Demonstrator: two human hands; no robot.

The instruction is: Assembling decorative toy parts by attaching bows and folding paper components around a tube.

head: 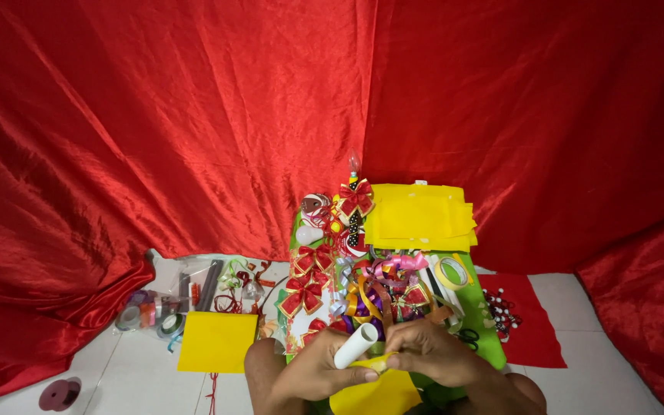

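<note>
My left hand (pixel 315 367) is shut on a white tube (pixel 356 346), held tilted above a yellow sheet (pixel 376 396) at the bottom edge. My right hand (pixel 429 353) meets it from the right, fingers pinched on a small yellow strip next to the tube's lower end. Both hands hover over the near end of a green board (pixel 489 344) covered with red and gold bows (pixel 303 294) and curled ribbons (pixel 393 269).
A stack of yellow sheets (pixel 421 217) lies at the board's far end, a tape roll (pixel 452 272) beside it. Another yellow sheet (pixel 217 341), ribbon spools (pixel 147 315) and a red spool (pixel 59 394) lie on the white floor left. Red felt with beads (pixel 528 323) sits right. Red satin drapes behind.
</note>
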